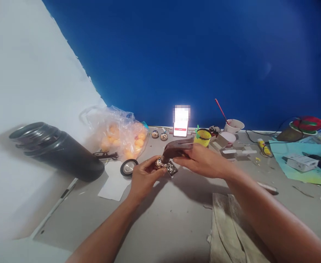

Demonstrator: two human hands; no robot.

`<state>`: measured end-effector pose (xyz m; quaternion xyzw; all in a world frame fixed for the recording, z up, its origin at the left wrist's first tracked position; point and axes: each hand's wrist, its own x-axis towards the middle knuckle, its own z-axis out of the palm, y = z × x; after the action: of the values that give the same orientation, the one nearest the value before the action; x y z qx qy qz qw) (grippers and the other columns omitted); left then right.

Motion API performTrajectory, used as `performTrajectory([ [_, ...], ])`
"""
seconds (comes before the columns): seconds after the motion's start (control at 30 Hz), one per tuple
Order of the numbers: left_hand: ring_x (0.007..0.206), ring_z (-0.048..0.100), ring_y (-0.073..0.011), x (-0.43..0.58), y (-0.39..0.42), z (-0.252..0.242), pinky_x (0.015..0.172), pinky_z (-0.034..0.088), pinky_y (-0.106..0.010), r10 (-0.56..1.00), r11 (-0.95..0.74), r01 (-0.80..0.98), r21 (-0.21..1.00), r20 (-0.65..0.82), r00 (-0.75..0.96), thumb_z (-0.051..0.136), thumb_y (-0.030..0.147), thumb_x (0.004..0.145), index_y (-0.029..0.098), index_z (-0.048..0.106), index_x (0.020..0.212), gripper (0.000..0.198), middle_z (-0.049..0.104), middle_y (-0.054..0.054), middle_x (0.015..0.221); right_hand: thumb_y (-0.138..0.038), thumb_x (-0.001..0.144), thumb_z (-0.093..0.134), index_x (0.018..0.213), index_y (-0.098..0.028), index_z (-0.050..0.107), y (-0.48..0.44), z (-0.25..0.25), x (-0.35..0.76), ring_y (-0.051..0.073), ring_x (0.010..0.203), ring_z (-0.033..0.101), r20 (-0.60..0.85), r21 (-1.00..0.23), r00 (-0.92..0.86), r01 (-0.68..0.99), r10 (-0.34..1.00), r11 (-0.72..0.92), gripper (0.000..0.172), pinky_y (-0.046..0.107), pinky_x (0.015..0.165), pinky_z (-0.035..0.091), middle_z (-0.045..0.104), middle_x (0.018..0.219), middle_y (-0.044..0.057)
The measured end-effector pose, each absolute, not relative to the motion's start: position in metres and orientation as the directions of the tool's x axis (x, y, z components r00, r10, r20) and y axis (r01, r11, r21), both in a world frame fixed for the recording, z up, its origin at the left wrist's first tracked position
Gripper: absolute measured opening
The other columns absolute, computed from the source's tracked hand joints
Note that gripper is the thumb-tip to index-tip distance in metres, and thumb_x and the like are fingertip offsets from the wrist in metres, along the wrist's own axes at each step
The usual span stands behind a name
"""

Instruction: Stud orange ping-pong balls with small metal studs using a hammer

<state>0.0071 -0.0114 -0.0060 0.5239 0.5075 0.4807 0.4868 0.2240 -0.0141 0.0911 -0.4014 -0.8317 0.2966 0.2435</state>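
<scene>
In my left hand (145, 177) I pinch a small ball (159, 163) covered with shiny metallic pieces, holding it between thumb and fingers. My right hand (201, 160) is wrapped round a dark brown glue gun (174, 147), its nozzle pointing down at the ball's right side. Whether the nozzle touches the ball I cannot tell. Just right of the ball, a small dark square piece (172, 168) bears glittering silver bits. Two similar shiny balls (163, 136) rest farther back on the table (160, 223).
A clear bag of orange balls (129, 140), a black bottle (64, 153) and a round black-rimmed lid (129, 167) are at left. A lit phone (180, 122) stands behind. Rightward are a yellow cup (202, 138), a white cup (235, 126) with a red stick, and a folded cloth (228, 226).
</scene>
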Motion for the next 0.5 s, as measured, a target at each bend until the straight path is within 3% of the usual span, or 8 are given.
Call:
performTrajectory([
  [0.27, 0.063, 0.066, -0.0141, 0.007, -0.008, -0.005, 0.065, 0.056, -0.027, 0.987, 0.124, -0.199, 0.972, -0.102, 0.121, 0.089, 0.016, 0.062, 0.017, 0.080, 0.105, 0.044, 0.076, -0.002, 0.073, -0.025, 0.099, 0.047, 0.113, -0.018, 0.070, -0.014, 0.095, 0.224, 0.021, 0.096, 0.065, 0.151, -0.695, -0.576, 0.517, 0.804, 0.501, 0.028, 0.031, 0.087, 0.049, 0.074, 0.105, 0.007],
  [0.4, 0.075, 0.071, -0.0166, 0.004, -0.008, -0.003, 0.069, 0.057, -0.027, 0.938, 0.286, -0.420, 0.861, -0.161, 0.307, 0.088, 0.017, 0.068, 0.015, 0.077, 0.112, 0.046, 0.079, -0.013, 0.105, -0.025, 0.098, 0.047, 0.122, -0.021, 0.067, -0.012, 0.103, 0.238, 0.019, 0.093, 0.066, 0.197, -0.680, -0.528, 0.533, 0.826, 0.504, 0.031, 0.029, 0.085, 0.048, 0.073, 0.108, 0.004],
  [0.5, 0.083, 0.069, -0.0162, 0.002, -0.009, 0.001, 0.070, 0.057, -0.025, 0.884, 0.427, -0.522, 0.739, -0.219, 0.413, 0.082, 0.014, 0.074, 0.014, 0.073, 0.121, 0.048, 0.073, -0.018, 0.122, -0.025, 0.098, 0.045, 0.120, -0.025, 0.069, -0.010, 0.109, 0.260, 0.018, 0.090, 0.065, 0.153, -0.589, -0.489, 0.652, 0.859, 0.477, 0.033, 0.029, 0.081, 0.048, 0.073, 0.106, 0.003],
])
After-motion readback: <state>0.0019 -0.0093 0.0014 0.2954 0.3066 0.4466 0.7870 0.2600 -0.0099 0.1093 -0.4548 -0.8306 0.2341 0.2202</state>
